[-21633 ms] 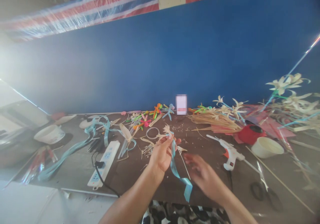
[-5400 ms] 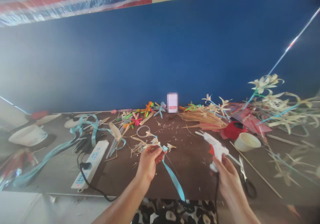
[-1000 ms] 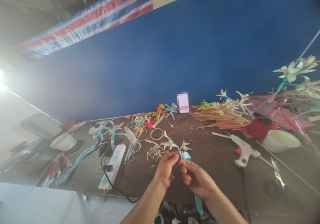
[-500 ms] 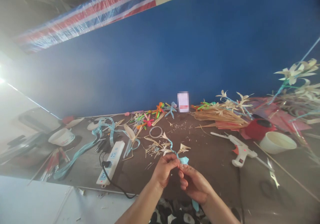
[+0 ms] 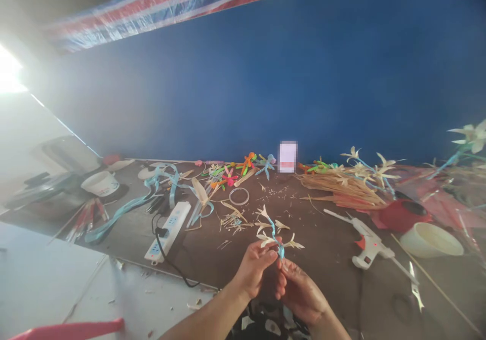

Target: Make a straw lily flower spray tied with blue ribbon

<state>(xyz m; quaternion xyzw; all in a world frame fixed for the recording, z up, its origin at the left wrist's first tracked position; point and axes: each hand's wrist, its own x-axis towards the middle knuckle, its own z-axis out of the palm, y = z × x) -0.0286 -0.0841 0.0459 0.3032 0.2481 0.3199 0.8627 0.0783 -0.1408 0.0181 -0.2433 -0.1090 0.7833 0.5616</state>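
Close to the table's front edge, my left hand (image 5: 257,264) is closed around the stem of a small flower sprig (image 5: 272,226). The sprig stands upright, with several pale, husk-like blossoms branching from a stem wrapped in light blue. A bit of light blue ribbon (image 5: 281,252) shows between my hands, around the stem. Just below it, my right hand (image 5: 302,288) is pinched at the stem's lower end. The fingers partly hide the stem and the ribbon there.
To the right lie a white glue gun (image 5: 370,244), scissors (image 5: 416,292) and a cream bowl (image 5: 433,240). A power strip (image 5: 169,234) with a black cord is on the left, near blue ribbon (image 5: 125,211). Husk scraps (image 5: 233,222) and a clear ring (image 5: 239,196) lie beyond my hands.
The sprig has turned more upright, showing more blossoms. The blue ribbon flap beside my fingers now lies close around the stem. The head view has shifted slightly.
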